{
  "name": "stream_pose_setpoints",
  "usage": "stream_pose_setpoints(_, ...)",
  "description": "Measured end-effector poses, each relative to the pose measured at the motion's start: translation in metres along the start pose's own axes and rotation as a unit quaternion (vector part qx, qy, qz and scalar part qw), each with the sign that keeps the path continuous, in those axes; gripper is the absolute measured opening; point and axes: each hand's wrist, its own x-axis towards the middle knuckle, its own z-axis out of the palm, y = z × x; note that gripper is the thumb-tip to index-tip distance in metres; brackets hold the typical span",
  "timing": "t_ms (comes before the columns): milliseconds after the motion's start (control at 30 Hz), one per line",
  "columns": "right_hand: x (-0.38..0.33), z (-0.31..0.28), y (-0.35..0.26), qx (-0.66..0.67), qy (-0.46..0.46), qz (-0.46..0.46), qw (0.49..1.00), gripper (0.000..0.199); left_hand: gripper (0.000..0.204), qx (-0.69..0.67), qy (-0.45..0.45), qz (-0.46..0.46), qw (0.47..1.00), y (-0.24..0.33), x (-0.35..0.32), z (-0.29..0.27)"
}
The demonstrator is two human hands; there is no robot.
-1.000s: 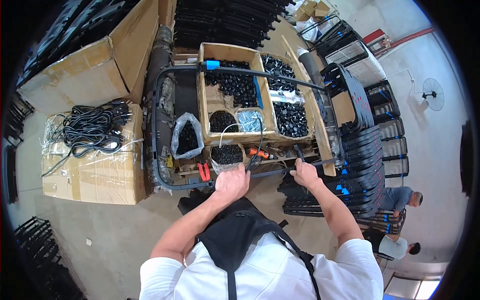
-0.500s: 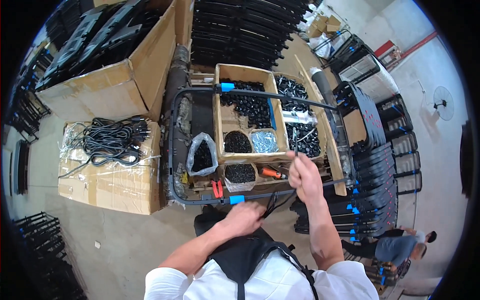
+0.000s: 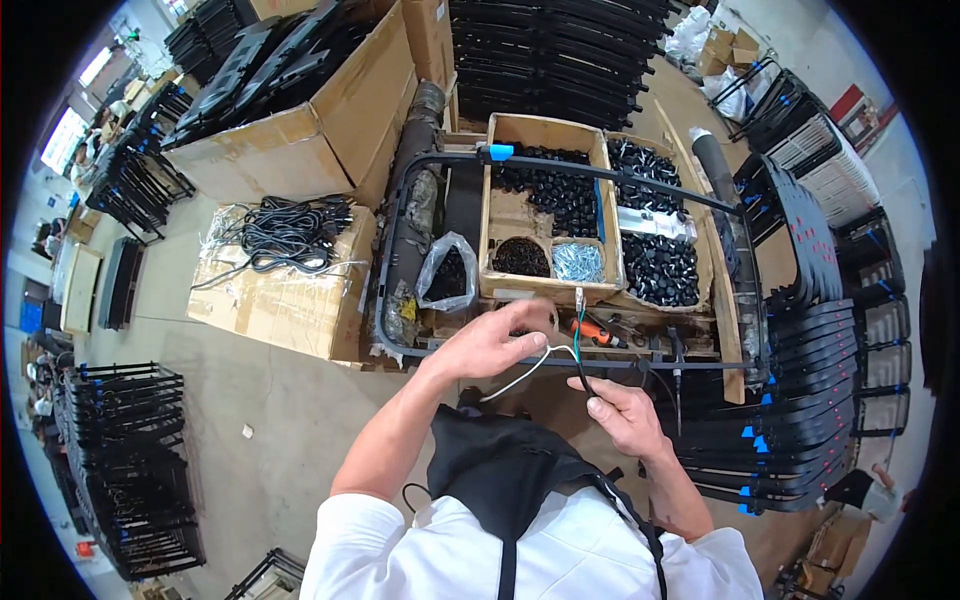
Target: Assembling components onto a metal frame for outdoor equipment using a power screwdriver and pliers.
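Observation:
My left hand [image 3: 495, 340] is raised over the near edge of a black metal frame [image 3: 420, 165], fingers pinched on the white strand of a thin cable [image 3: 525, 372]. My right hand [image 3: 625, 415] sits lower and to the right, gripping the dark part of the same cable, whose green and white ends stick up near a small connector [image 3: 579, 298]. Just beyond the hands stands a cardboard box [image 3: 545, 130] with black parts, a round tub of dark pieces [image 3: 520, 257] and a bag of silver screws [image 3: 578, 262].
A second box of black parts [image 3: 655, 265], an orange-handled tool [image 3: 600, 332] and a plastic bag of dark bits [image 3: 447, 272] lie on the cart. A carton with coiled black cables [image 3: 285, 230] stands left. Stacked black frames [image 3: 810, 400] line the right; another person [image 3: 865, 490] stands at lower right.
My left hand has risen from near my chest to the cable at the frame's edge. My right hand has dropped from over the boxes toward my body, drawing the cable down.

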Motion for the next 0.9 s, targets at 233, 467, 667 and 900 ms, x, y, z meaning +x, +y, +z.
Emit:
stream_pose_setpoints(233, -0.033, -0.013, 0.045, 0.021, -0.053, -0.028, 0.998, 0.037, 0.035, -0.369, 0.079, -0.097, 0.921, -0.020, -0.022, 0.096)
stream_pose_setpoints(467, -0.032, 0.006, 0.071, -0.067, -0.215, -0.063, 0.972, 0.034, 0.035, -0.407, 0.291, -0.160, 0.851, -0.028, -0.060, 0.117)
stream_pose_setpoints(667, -0.021, 0.030, 0.068, -0.081, -0.272, -0.084, 0.955, 0.033, 0.025, -0.445, 0.328, -0.160, 0.818, -0.046, -0.104, 0.118)
stream_pose_setpoints(900, 0.003, 0.064, 0.078, -0.001, -0.347, -0.011, 0.938, 0.036, 0.026, -0.474, 0.262, -0.129, 0.830, -0.060, -0.141, 0.098)
